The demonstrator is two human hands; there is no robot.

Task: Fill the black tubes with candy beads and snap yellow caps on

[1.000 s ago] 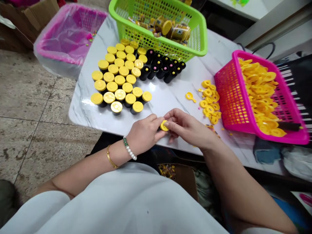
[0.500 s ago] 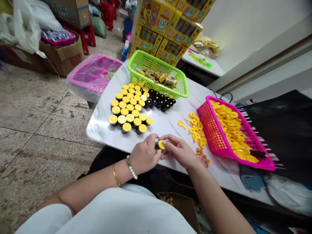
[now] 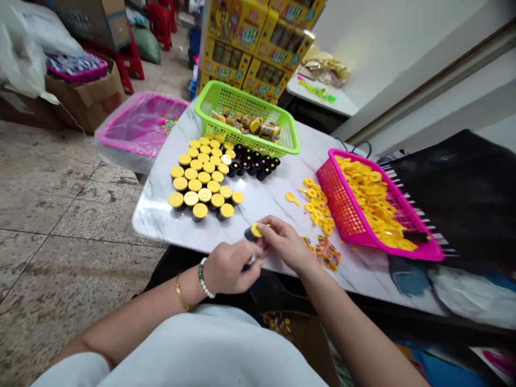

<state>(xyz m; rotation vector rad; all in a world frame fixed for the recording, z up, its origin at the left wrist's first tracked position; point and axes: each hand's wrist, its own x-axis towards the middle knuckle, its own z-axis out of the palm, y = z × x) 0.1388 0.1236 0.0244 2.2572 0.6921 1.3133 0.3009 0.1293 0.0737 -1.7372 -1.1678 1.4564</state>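
Observation:
My right hand (image 3: 283,243) pinches a small black bottle with a yellow cap (image 3: 253,232) just above the near edge of the white marble table (image 3: 153,217). My left hand (image 3: 228,266) sits curled below it, slightly apart from the bottle, with its fingers closed on something I cannot make out. Several capped bottles (image 3: 201,180) stand in rows further back on the table, with uncapped black bottles (image 3: 255,163) beside them.
A pink basket (image 3: 342,207) full of yellow caps stands at the right, with loose yellow caps (image 3: 317,206) spilled beside it. A green basket (image 3: 245,121) holds wrapped items at the back. A plastic-lined pink basket (image 3: 139,129) stands left of the table. Yellow cartons (image 3: 250,37) are stacked behind.
The camera has tilted up and back, showing more of the room. My left hand has dropped away from the bottle, which now stays in my right hand.

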